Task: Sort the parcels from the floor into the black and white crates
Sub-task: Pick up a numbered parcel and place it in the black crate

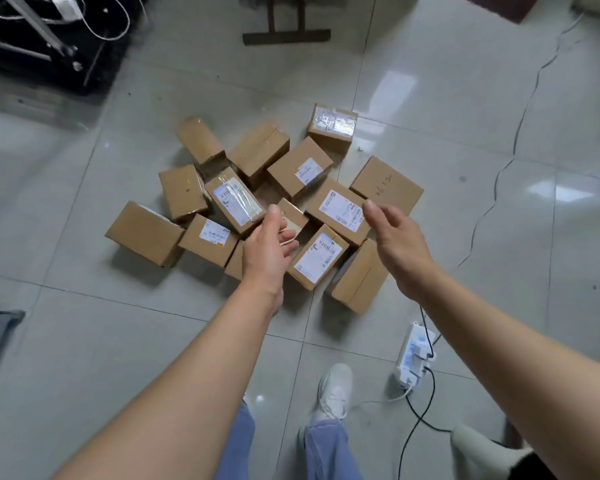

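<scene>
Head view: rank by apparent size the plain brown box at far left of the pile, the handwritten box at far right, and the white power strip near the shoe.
1. Plain brown cardboard box, far left, and brown cardboard box with handwriting, far right: look alike, not ranked.
2. White power strip: clearly smallest, though nearer the camera.

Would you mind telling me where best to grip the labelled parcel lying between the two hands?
Probably across its two long sides, coming from above. The labelled parcel lies label-up and tilted on the pile, its top face clear. The left hand and right hand, both open and empty, already flank it.
</scene>
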A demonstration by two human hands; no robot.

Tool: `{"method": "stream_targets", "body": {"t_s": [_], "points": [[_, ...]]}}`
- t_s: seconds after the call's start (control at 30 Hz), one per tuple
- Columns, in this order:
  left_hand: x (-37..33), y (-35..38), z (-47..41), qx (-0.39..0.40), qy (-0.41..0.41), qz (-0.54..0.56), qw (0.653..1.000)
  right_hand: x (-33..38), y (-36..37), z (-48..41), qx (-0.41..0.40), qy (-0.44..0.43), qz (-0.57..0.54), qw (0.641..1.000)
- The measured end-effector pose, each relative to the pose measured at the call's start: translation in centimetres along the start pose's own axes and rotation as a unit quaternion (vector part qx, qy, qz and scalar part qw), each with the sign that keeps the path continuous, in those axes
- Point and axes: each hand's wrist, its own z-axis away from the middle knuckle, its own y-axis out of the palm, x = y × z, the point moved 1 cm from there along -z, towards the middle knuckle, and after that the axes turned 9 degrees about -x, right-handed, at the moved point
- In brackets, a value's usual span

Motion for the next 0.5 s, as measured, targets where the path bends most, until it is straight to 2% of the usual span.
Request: {"method": "stream_targets", "body": {"t_s": [0.2,0.3,0.5], "points": [[9.1,0.5,-7.5,-0.037,-0.103,-0.006,0.994,-9.4,3.5,-5.8,0.045,0.013,0.038,0.998],[12.9,0.5,-11.1,-0.054,-0.126,-0.023,0.990,-13.8,5.1,-8.4,0.065,0.029,0.055,0.996],[18.6,0.7,-17.2,-0.040,-0.187,-0.059,0.980,-20.6,8.7,-13.7,0.103,0.043,0.085,0.990]]}}
